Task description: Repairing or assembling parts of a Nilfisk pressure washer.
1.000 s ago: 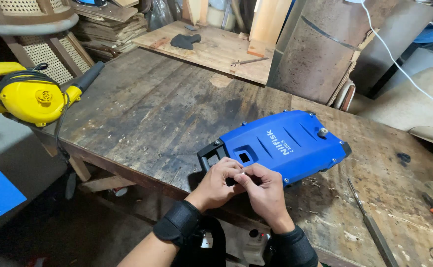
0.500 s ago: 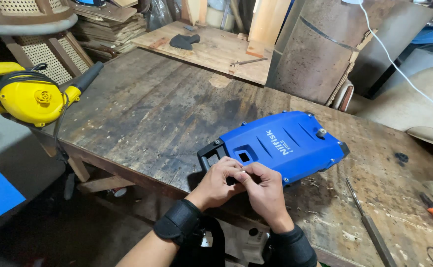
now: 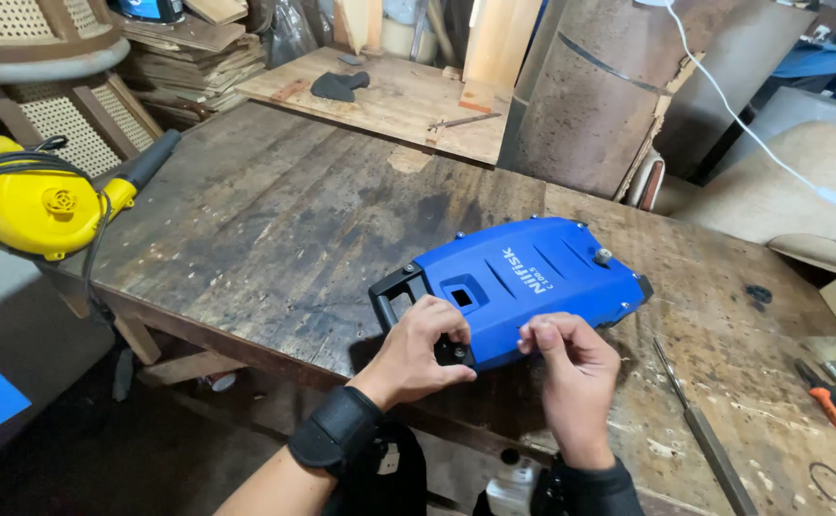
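Head view, nearest first: the left hand [image 3: 425, 344] curls over the near corner of the blue plastic casing [image 3: 523, 282], fingers closed around its black edge piece, while the right hand [image 3: 571, 358] has drawn apart from it and now pinches something too small to make out between thumb and fingertips, just off the casing's near edge; a second ago both hands were pressed together at that same corner, so a small part seems to have come free. The casing lies flat on the worn wooden workbench [image 3: 275, 220], a long screwdriver [image 3: 700, 425] to its right, orange-handled pliers [image 3: 834, 406] further right, and a yellow blower [image 3: 41, 201] at the far left
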